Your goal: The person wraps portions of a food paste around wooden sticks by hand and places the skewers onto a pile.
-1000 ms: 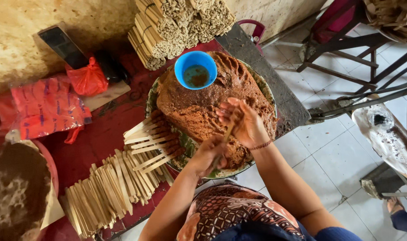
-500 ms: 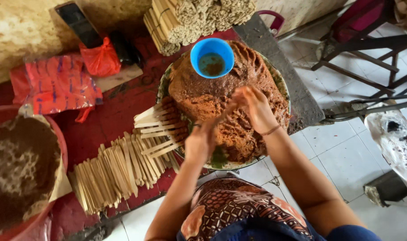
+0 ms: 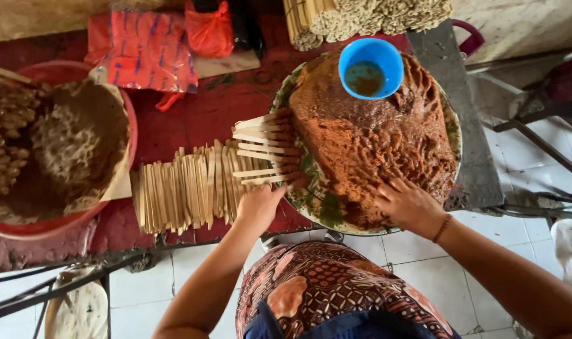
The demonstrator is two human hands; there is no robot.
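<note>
Head camera, looking straight down: a big mound of reddish-brown paste [image 3: 374,138] sits piled on a round tray [image 3: 327,210] at the table's near edge. The right hand [image 3: 408,204] rests on the mound's near slope, fingers spread and pressed into the paste, gripping nothing that can be seen. A bracelet [image 3: 442,228] circles that wrist. The left hand [image 3: 259,206] reaches to the flat wooden sticks [image 3: 185,188] lying in a row just left of the tray; its fingers curl down onto the stick ends, though whether they pinch one cannot be told. More sticks [image 3: 261,147] lean against the tray's left rim, tips touching the paste. A blue cup [image 3: 370,68] holding brownish liquid stands on the mound's far side. Beyond it lie bundles of sticks [image 3: 361,19]. Far left, a red basin [image 3: 66,157] holds brown stuff, with orange plastic packets [image 3: 151,56] behind it on the red table [image 3: 204,113].
</note>
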